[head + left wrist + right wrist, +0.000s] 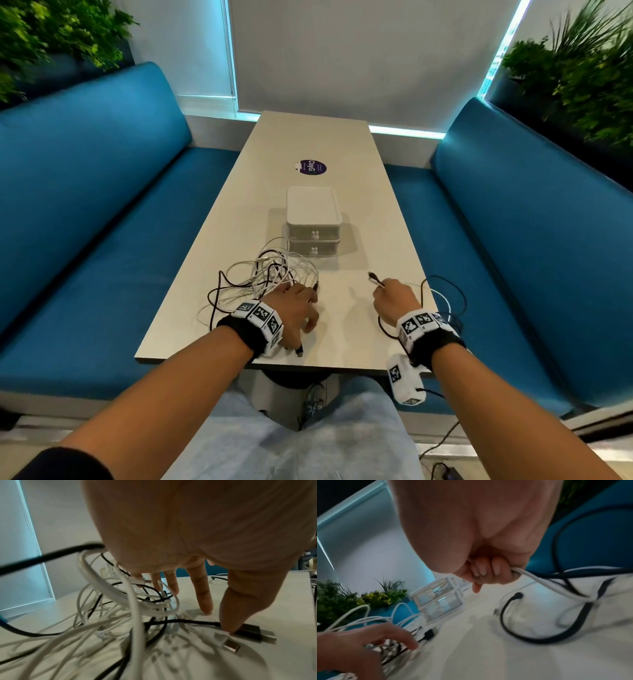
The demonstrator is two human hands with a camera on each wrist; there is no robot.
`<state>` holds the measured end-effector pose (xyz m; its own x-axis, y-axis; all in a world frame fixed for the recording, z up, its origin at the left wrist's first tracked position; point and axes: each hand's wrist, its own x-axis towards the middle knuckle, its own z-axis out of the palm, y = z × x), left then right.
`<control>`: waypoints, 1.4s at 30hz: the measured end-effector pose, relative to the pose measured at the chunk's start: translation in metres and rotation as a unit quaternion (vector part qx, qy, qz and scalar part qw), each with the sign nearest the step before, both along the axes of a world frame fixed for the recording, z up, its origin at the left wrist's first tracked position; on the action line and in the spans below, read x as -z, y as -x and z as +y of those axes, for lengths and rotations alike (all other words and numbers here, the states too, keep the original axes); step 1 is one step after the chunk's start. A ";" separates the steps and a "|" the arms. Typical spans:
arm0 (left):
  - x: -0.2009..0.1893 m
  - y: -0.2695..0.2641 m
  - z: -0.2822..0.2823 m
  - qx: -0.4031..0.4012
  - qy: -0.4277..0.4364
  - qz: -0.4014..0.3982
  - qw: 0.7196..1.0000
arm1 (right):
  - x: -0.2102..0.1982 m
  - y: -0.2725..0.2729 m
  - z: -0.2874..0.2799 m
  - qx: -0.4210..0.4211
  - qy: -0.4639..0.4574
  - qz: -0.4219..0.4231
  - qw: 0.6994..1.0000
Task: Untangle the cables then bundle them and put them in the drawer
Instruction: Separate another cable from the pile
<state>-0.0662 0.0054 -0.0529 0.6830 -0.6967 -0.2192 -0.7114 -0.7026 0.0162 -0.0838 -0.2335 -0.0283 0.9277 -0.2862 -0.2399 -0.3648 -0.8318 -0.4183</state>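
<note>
A tangle of white and black cables (263,279) lies on the beige table (346,329), just before a white two-drawer unit (313,236) with both drawers closed. My left hand (301,310) rests on the tangle's near right side with fingers straight and spread. Its thumb (231,615) presses a black USB plug (250,632) onto the table. My right hand (394,299) grips a white cable (539,581) in curled fingers, and the connector end (375,279) sticks out ahead of the fist. A black cable (513,615) loops loosely beside that hand.
Blue benches (85,205) flank the narrow table on both sides. A purple round sticker (311,167) lies beyond the drawer unit. Cable loops hang over the table's right edge (445,301). Plants stand at both far corners.
</note>
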 end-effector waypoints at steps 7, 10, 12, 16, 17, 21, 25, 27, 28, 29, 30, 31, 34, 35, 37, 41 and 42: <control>0.001 0.002 0.003 0.030 -0.002 -0.054 0.998 | 0.023 0.009 0.035 -0.074 -0.088 0.019 0.993; 0.005 -0.001 0.005 0.032 0.028 -0.072 0.996 | 0.029 0.015 0.038 -0.081 -0.088 0.007 0.993; 0.007 -0.006 0.001 0.007 0.071 -0.065 0.995 | 0.028 0.018 0.038 -0.077 -0.079 0.002 0.994; 0.012 -0.015 -0.011 -0.094 0.147 -0.054 0.983 | 0.026 0.021 0.041 -0.063 -0.125 -0.018 0.990; 0.014 -0.017 -0.014 -0.116 0.155 -0.049 0.980 | 0.025 0.020 0.043 -0.059 -0.141 -0.028 0.988; 0.017 -0.018 -0.024 -0.146 0.175 -0.031 0.973 | 0.020 0.017 0.054 -0.062 -0.210 -0.076 0.973; 0.021 -0.016 -0.029 -0.176 0.232 0.015 0.956 | 0.023 0.013 0.059 -0.055 -0.222 -0.112 0.967; 0.020 -0.011 -0.028 -0.185 0.263 0.050 0.945 | 0.023 0.012 0.058 -0.038 -0.213 -0.122 0.969; 0.019 -0.008 -0.027 -0.182 0.271 0.053 0.944 | 0.023 0.011 0.057 -0.037 -0.208 -0.120 0.970; 0.018 -0.007 -0.027 -0.177 0.277 0.047 0.943 | 0.023 0.010 0.056 -0.041 -0.205 -0.110 0.972; 0.017 -0.005 -0.027 -0.179 0.286 0.043 0.940 | 0.024 0.010 0.056 -0.047 -0.203 -0.098 0.973; 0.017 -0.006 -0.028 -0.187 0.297 0.045 0.935 | 0.023 0.010 0.057 -0.054 -0.202 -0.088 0.974; 0.017 -0.007 -0.031 -0.205 0.308 0.060 0.927 | 0.027 0.009 0.058 -0.071 -0.209 -0.086 0.972; 0.018 -0.007 -0.031 -0.206 0.302 0.056 0.929 | 0.029 0.009 0.058 -0.079 -0.213 -0.087 0.970; 0.018 -0.004 -0.032 -0.202 0.293 0.048 0.933 | 0.032 0.009 0.058 -0.095 -0.217 -0.086 0.968; 0.017 -0.002 -0.031 -0.195 0.276 0.066 0.939 | 0.030 0.008 0.057 -0.074 -0.227 -0.090 0.967; 0.017 -0.002 -0.029 -0.196 0.249 0.064 0.946 | 0.029 0.007 0.055 -0.062 -0.224 -0.097 0.968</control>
<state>-0.0638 -0.0239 -0.0694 0.9003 -0.4343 -0.0289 -0.3677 -0.7944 0.4835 -0.0907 -0.1781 -0.0577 0.9883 -0.0776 -0.1310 -0.1515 -0.5842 -0.7974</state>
